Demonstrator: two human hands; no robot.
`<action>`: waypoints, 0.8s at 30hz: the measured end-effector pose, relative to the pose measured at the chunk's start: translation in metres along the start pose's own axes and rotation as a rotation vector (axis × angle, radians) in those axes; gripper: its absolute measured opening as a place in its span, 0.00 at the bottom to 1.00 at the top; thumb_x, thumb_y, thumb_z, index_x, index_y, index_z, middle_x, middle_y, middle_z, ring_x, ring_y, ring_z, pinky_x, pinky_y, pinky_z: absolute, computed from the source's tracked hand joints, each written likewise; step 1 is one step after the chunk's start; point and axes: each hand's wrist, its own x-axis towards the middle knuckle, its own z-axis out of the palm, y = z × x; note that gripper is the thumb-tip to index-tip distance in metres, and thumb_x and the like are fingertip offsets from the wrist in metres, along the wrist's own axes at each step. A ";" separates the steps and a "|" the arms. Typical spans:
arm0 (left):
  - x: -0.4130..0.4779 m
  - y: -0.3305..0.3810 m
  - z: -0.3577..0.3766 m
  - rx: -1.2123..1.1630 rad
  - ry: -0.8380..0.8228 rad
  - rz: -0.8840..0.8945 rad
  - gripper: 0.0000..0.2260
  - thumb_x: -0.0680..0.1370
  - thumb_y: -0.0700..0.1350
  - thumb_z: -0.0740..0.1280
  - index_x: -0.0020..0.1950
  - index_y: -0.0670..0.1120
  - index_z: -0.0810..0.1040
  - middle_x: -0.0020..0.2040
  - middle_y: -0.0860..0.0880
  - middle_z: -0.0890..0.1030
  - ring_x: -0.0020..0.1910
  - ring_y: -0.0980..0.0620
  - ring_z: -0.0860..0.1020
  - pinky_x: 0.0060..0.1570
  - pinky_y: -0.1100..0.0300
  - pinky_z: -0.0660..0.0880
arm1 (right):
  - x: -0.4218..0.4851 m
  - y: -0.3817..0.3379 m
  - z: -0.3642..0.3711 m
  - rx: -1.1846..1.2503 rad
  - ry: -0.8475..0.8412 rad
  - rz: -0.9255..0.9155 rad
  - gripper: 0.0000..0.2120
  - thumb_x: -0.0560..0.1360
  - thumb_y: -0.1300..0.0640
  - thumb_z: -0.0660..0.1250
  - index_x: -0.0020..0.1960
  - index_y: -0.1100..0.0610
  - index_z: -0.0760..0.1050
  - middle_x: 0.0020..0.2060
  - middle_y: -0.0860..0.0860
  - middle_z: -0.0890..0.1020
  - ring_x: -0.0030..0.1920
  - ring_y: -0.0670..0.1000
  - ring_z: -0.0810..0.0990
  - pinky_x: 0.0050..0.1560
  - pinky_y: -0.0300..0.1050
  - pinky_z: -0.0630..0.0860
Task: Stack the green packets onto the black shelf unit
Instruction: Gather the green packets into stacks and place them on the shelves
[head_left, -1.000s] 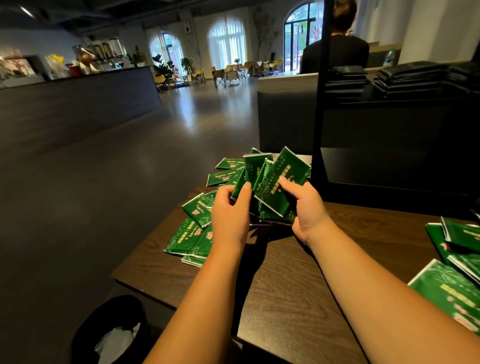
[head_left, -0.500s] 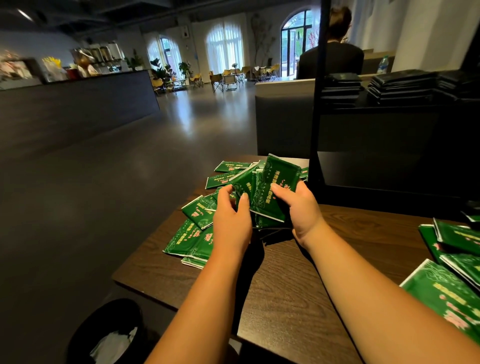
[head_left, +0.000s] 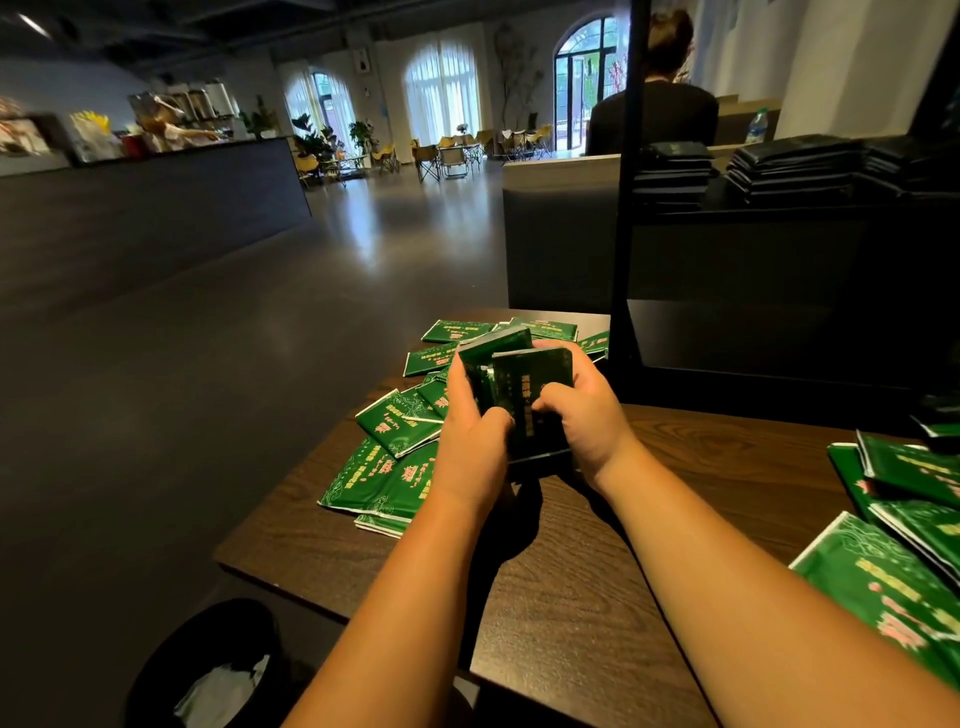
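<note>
A bundle of green packets (head_left: 524, 384) stands on edge on the wooden table (head_left: 597, 582), gripped from both sides. My left hand (head_left: 475, 436) holds its left side, thumb on the front. My right hand (head_left: 584, 415) curls round its right side. Several loose green packets (head_left: 395, 452) lie scattered to the left of my hands, and more green packets (head_left: 904, 530) lie at the right edge. The black shelf unit (head_left: 779, 332) rises just behind and right of my hands; its upper shelf carries dark stacks of packets (head_left: 789, 171).
A black bin (head_left: 208, 670) with a white liner sits on the floor below the table's near left corner. A person in black (head_left: 660, 109) stands with their back turned beyond the shelf post. A dark counter (head_left: 156, 208) runs along the left.
The fanned-out packets have been squared into a tighter upright bundle between my hands. Both hands closed in on it and drew slightly together.
</note>
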 end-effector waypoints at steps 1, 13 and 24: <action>-0.001 -0.001 0.001 0.015 -0.015 0.004 0.37 0.69 0.40 0.63 0.79 0.55 0.65 0.60 0.49 0.83 0.57 0.46 0.83 0.59 0.38 0.82 | 0.000 0.002 0.000 -0.009 -0.016 0.023 0.24 0.72 0.72 0.63 0.63 0.54 0.79 0.51 0.56 0.86 0.55 0.59 0.86 0.50 0.54 0.85; -0.013 0.003 0.008 0.032 -0.021 0.080 0.47 0.70 0.35 0.64 0.84 0.68 0.56 0.75 0.49 0.74 0.73 0.46 0.77 0.71 0.39 0.77 | 0.003 0.001 0.003 0.025 0.010 0.068 0.27 0.63 0.67 0.65 0.61 0.53 0.77 0.50 0.55 0.85 0.55 0.58 0.85 0.48 0.52 0.83; -0.011 0.000 0.013 0.075 -0.101 -0.018 0.32 0.74 0.36 0.66 0.76 0.53 0.64 0.63 0.47 0.80 0.61 0.46 0.82 0.59 0.49 0.82 | -0.009 0.000 0.008 0.014 0.046 0.211 0.28 0.60 0.64 0.66 0.61 0.58 0.79 0.49 0.58 0.85 0.53 0.61 0.84 0.52 0.56 0.82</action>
